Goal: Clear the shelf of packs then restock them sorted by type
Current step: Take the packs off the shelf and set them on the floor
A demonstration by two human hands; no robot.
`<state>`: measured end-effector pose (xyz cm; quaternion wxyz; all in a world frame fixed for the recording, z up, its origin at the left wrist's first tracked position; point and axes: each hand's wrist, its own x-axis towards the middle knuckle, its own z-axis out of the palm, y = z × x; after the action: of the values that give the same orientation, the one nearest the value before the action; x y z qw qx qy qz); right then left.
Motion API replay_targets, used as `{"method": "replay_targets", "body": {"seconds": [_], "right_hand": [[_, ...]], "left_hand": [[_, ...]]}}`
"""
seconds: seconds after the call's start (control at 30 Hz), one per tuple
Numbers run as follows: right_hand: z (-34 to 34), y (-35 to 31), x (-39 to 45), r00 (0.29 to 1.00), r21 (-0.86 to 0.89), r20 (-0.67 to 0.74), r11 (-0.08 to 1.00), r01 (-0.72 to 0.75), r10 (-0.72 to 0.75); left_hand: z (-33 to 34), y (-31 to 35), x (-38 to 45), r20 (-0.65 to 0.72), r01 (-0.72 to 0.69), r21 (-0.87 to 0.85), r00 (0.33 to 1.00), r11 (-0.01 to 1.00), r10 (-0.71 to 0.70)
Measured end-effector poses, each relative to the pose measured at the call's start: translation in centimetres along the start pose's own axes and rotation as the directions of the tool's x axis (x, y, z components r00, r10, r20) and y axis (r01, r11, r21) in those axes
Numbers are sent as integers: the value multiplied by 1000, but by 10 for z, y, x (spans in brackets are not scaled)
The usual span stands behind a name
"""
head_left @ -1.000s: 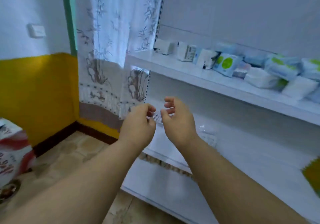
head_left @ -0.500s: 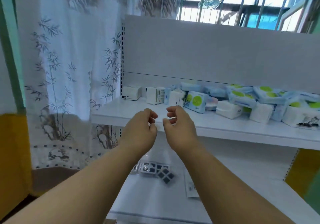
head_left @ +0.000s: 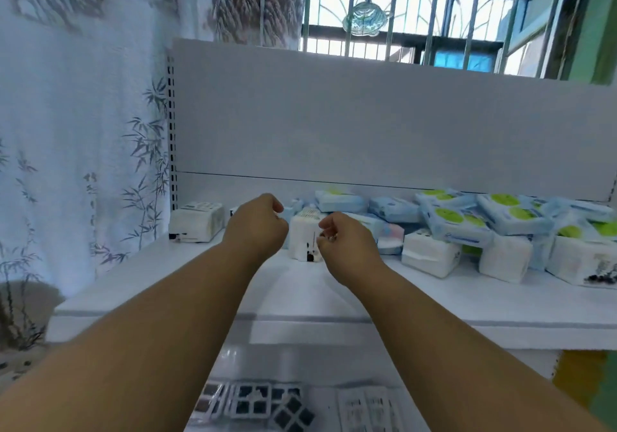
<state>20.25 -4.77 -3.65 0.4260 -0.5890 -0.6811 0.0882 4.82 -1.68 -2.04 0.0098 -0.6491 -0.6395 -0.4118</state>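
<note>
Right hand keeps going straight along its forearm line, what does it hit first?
Most likely the upright white tissue pack just ahead of the right hand, on the upper shelf. Depth is unclear; the curled fingers may already be close to it.

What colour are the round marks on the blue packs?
Lime green, on the blue packs stacked at the shelf's right; head view.

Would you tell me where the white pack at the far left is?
In the head view, the white pack sits at the shelf's left end, near the perforated upright, left of the left hand.
</note>
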Motion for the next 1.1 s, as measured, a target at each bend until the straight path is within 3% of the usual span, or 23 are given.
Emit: {"method": "replay_targets", "body": {"seconds": [0.3, 0.4, 0.5, 0.6, 0.73, 0.83, 0.97, 1.1], "right_hand": [[5, 32, 81, 995, -118, -35, 989, 85, -89], [7, 35, 105, 985, -283, -59, 949, 139, -162], [11, 35, 126, 976, -519, -58, 841, 151, -211], [18, 36, 138, 990, -598, -5, 793, 112, -144], [21, 32, 148, 992, -548, 126, 831, 94, -29], [17, 26, 149, 996, -458, 30, 884, 93, -89], [10, 16, 130, 973, -113, -202, 990, 85, -107], [12, -7, 89, 949, 304, -309, 939, 163, -64]], "left_hand": [[46, 16, 89, 148, -5, 299, 988, 954, -41], [56, 26, 105, 202, 10, 365, 975, 931, -90], [63, 31, 113, 235, 26, 433, 962, 901, -141], [63, 33, 114, 238, 25, 460, 960, 888, -150], [60, 39, 111, 81, 91, 396, 988, 914, -133], [53, 37, 104, -46, 123, 265, 992, 956, -115], [33, 28, 87, -202, 124, 20, 972, 992, -117], [5, 24, 53, -261, 145, -231, 943, 962, -205]]}}
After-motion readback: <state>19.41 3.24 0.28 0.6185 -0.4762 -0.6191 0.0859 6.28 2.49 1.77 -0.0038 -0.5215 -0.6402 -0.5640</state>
